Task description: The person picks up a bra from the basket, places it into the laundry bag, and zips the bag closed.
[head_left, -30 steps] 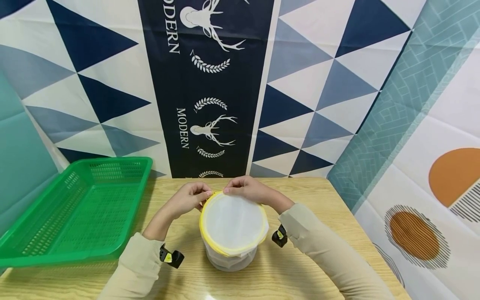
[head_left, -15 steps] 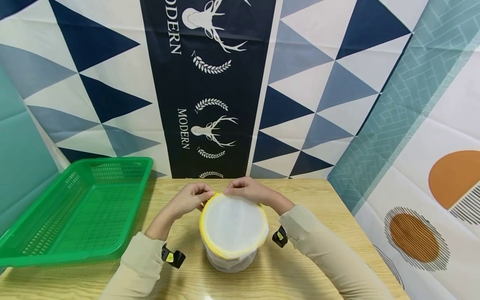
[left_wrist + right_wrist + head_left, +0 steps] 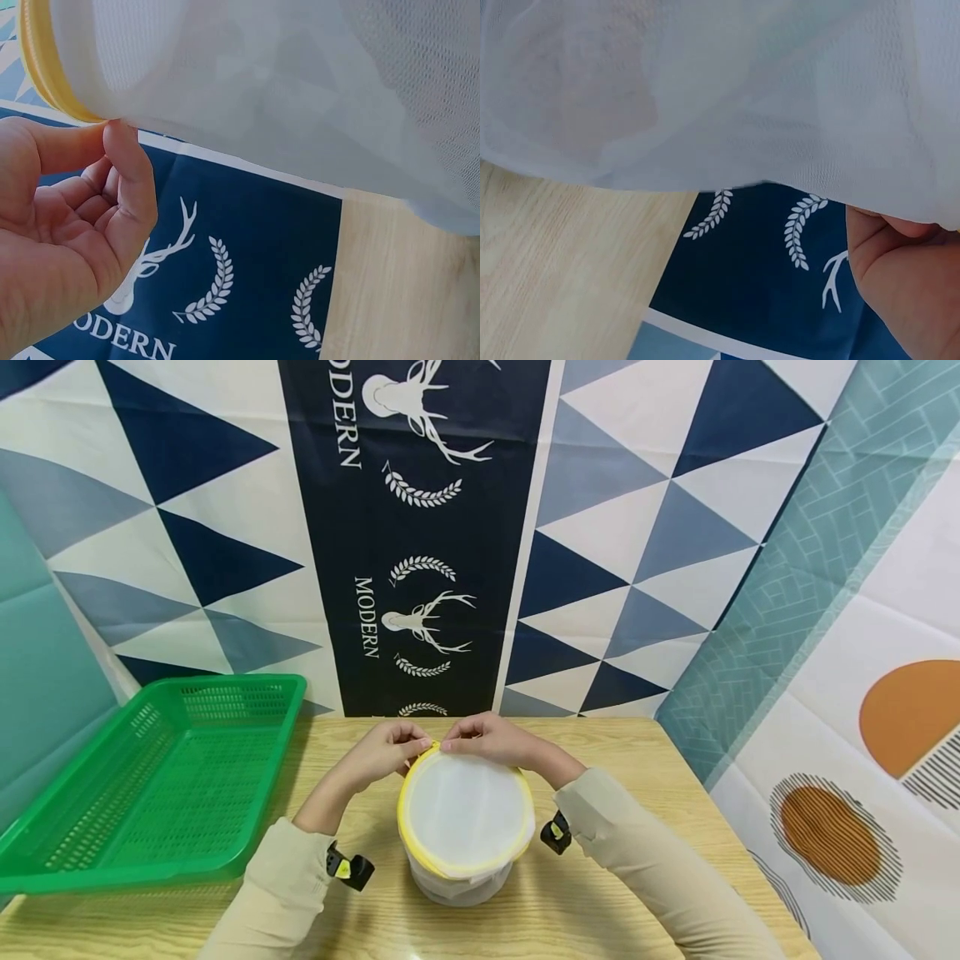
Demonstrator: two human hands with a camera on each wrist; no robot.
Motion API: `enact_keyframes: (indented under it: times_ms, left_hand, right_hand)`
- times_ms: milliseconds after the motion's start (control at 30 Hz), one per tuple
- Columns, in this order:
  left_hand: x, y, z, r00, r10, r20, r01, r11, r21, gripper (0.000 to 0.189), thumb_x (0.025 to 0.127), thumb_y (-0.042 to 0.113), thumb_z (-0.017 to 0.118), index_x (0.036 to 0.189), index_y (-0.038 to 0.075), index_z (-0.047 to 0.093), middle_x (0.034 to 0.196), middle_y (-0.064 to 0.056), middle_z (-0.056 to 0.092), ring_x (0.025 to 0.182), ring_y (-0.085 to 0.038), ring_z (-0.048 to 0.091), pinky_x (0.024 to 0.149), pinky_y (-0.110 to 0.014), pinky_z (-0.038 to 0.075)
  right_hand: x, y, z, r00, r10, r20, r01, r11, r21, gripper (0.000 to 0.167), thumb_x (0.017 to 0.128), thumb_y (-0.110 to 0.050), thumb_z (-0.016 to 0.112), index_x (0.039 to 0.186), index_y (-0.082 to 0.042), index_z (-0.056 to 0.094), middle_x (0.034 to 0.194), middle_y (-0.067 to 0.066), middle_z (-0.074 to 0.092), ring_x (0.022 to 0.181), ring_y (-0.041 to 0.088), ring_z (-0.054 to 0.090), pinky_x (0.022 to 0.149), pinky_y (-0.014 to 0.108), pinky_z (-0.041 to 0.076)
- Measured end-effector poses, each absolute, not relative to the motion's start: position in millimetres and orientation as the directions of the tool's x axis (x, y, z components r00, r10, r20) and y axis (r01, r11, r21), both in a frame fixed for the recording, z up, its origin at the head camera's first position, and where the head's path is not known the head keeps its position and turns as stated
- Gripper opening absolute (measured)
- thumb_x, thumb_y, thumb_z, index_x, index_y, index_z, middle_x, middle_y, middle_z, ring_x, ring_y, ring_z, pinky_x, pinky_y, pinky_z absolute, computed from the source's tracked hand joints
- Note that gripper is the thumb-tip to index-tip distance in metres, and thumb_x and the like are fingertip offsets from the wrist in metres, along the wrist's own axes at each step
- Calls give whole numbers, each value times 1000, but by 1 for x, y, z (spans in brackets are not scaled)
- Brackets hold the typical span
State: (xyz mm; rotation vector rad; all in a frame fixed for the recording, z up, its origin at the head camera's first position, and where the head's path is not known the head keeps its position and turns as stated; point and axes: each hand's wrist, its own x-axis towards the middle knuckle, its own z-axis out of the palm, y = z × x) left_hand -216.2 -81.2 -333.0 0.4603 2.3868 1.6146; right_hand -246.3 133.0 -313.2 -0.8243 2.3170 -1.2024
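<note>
A white mesh laundry bag (image 3: 468, 810), round and drum-shaped with a yellow zipper trim around its top, stands on the table in the head view. My left hand (image 3: 381, 756) pinches the yellow edge at the far left of the rim. Thumb and forefinger of that left hand (image 3: 82, 195) meet right at the trim in the left wrist view. Just beside it, my right hand (image 3: 498, 745) grips the far rim between thumb and fingers. The bag's pale mesh wall (image 3: 705, 97) fills the upper right wrist view, hiding the right fingertips.
A green perforated plastic basket (image 3: 161, 793) sits at the left of the wooden table (image 3: 615, 893). Patterned cloth (image 3: 600, 568) with triangles and deer heads hangs behind the table's far edge. Another printed cloth (image 3: 840, 760) borders the right side.
Both hands stay at the far rim. My right hand has shifted slightly left along the edge, closer to the left hand, and the bag has moved a little left.
</note>
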Motion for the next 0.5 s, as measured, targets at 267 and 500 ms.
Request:
enact_keyframes:
  times_ms: [267, 500]
  left_hand:
    - [-218, -81, -333, -939, 344, 0, 136, 372, 918, 19, 95, 16, 52, 100, 1, 63, 83, -7, 61, 72, -15, 59, 68, -34, 55]
    - [-217, -86, -334, -933, 360, 18, 151, 344, 927, 19, 95, 13, 52, 100, -4, 61, 76, -4, 56, 68, -14, 53, 61, -28, 54]
  right_hand:
    - [-247, 135, -314, -763, -642, -80, -266, 424, -866, 22, 94, -22, 56, 97, -3, 66, 89, 4, 64, 66, 9, 59, 59, 25, 53]
    - [-250, 140, -317, -785, -609, -113, -204, 427, -881, 21, 95, -23, 55, 95, -4, 65, 86, 4, 63, 65, 11, 60, 58, 26, 53]
